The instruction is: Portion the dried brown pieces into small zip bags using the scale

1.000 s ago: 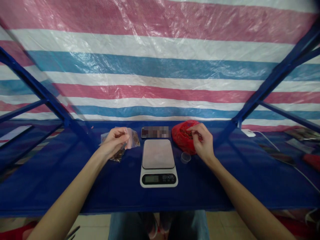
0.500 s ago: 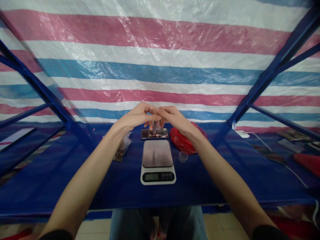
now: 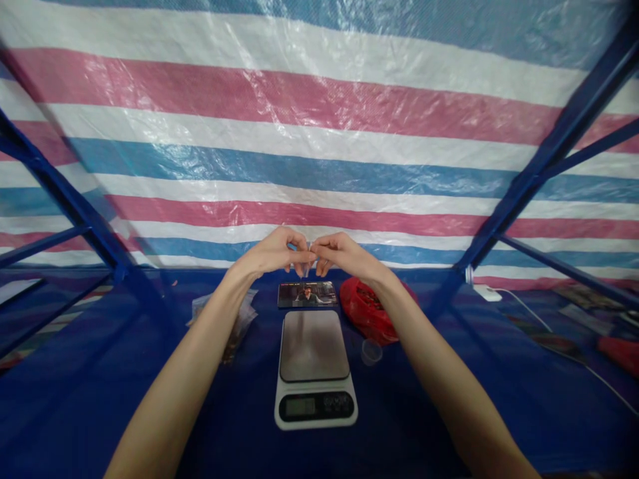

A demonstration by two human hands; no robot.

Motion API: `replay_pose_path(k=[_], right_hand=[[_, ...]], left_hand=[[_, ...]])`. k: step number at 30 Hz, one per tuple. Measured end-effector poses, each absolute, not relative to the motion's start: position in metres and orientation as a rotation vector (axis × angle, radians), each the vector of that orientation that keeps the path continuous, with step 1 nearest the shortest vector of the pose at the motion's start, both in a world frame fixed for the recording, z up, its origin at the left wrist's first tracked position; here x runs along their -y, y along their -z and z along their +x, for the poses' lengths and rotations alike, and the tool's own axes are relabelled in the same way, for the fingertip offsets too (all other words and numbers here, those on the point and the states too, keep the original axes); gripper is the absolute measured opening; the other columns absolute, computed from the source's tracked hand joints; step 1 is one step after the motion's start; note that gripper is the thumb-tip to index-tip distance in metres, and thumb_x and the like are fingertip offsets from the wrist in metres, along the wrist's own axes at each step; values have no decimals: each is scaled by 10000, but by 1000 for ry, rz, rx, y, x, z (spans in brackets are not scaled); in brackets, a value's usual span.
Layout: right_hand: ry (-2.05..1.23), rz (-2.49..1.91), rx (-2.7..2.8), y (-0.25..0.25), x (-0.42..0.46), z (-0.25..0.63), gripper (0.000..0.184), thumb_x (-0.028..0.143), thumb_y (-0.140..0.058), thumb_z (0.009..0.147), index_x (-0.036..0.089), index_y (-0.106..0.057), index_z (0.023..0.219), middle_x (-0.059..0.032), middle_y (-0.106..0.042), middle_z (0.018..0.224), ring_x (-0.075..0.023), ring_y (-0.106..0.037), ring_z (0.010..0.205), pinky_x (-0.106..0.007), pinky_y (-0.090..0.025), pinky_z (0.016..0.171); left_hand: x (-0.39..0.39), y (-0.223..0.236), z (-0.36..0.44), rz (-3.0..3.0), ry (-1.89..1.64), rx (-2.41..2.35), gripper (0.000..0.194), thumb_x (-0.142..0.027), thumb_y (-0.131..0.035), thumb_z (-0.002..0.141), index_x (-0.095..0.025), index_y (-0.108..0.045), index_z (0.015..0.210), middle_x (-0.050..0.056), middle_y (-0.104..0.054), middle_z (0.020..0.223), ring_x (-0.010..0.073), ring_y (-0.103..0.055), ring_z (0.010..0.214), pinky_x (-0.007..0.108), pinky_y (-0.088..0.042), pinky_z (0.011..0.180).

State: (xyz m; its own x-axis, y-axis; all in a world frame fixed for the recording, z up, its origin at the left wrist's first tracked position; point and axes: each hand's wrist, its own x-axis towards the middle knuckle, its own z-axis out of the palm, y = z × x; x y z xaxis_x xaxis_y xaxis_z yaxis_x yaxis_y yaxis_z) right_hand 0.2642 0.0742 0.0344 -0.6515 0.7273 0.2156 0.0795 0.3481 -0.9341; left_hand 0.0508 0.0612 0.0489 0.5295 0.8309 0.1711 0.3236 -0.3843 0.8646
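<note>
Fingertips nearly together, my left hand (image 3: pixel 277 253) and my right hand (image 3: pixel 344 255) are raised over the far side of the table. Both are closed in a pinch on a small clear plastic bag (image 3: pixel 307 267), which is thin and mostly hidden by the fingers. Just below them lies a phone (image 3: pixel 308 295) with a picture on its screen. Nearer to me is a digital kitchen scale (image 3: pixel 314 349) with a bare metal plate; its display is too dim to read.
Left of the scale, partly behind my forearm, lies a clear bag (image 3: pixel 244 316) with small brown contents. To the right are an open red plastic bag (image 3: pixel 360 313) and a small clear cup (image 3: pixel 371 352). Blue frame posts (image 3: pixel 504 206) and a striped tarp (image 3: pixel 299 156) enclose the table.
The view has tilted up, so the table things sit lower in the picture. My hands stay together, and less of the clear bag shows between them.
</note>
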Motion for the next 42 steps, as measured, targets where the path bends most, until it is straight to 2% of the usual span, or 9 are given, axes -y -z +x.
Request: replay_pose_path(k=[5,9,13,18,25,29,32,36,42], right_hand=[[-1161,-844,2028,-30,-82,264,195,327,-690,924,178,-693,799,-28,-751,688,-140,-683,580,-264,-572,583],[-1053,-887,2086,-27,-85,267,141,170,-608,879,185,-649,745,-18,-728,657,-139,-653,584,-265,-535,587],[-917,-898,2183,-27,-82,270,153,140,-584,865,191,-630,728,3,-690,653,-142,-623,621,-268,-476,616],[-577,-1019,2311,-35,-74,271,192,103,-593,838,195,-591,670,28,-581,615,-131,-506,619,-287,-326,612],[-266,-1284,2278,-38,-66,270,276,165,-660,825,215,-494,609,4,-549,632,-145,-452,622,-322,-270,617],[-410,-1177,2150,-31,-73,272,83,205,-645,877,214,-575,834,-5,-639,740,-159,-551,668,-304,-353,641],[-608,-1065,2076,-24,-81,273,302,162,-693,799,226,-521,1039,4,-658,841,-167,-602,697,-298,-417,644],[-699,-994,2041,-18,-91,274,442,94,-729,669,234,-478,1005,-12,-627,934,-191,-625,812,-329,-498,723],[-1153,-841,1876,-12,-94,284,518,180,-760,730,236,-573,1210,-111,-646,1296,-251,-655,1152,-398,-579,929]], left_hand=[[-67,-38,55,1908,-784,-936,168,-319,-738,856,-160,-722,806,64,-763,758,157,-722,612,201,-464,491],[-71,-28,62,1962,-779,-977,136,-237,-642,834,-155,-698,740,32,-700,652,136,-656,507,209,-434,460],[-68,-27,69,2041,-765,-1021,152,-196,-602,805,-158,-696,692,9,-660,579,128,-631,476,210,-407,471],[-60,-30,76,2096,-781,-1128,176,-193,-599,795,-160,-678,641,10,-664,609,130,-609,474,242,-405,508],[-54,-30,85,2358,-953,-1495,277,-191,-702,736,-197,-545,508,-19,-507,503,134,-444,527,293,-243,561],[-54,-29,87,2322,-939,-1397,232,-208,-639,784,-191,-583,559,-7,-556,540,142,-485,559,284,-280,581],[-55,-29,86,2229,-988,-1324,199,-222,-615,783,-184,-611,588,-7,-564,549,139,-491,564,276,-293,572],[-53,-33,86,2197,-1027,-1498,256,-243,-668,743,-192,-550,522,-20,-493,505,127,-417,533,295,-252,557],[-49,-39,83,2176,-1022,-1393,267,-261,-663,757,-185,-548,528,-13,-524,531,119,-436,554,288,-279,564]])
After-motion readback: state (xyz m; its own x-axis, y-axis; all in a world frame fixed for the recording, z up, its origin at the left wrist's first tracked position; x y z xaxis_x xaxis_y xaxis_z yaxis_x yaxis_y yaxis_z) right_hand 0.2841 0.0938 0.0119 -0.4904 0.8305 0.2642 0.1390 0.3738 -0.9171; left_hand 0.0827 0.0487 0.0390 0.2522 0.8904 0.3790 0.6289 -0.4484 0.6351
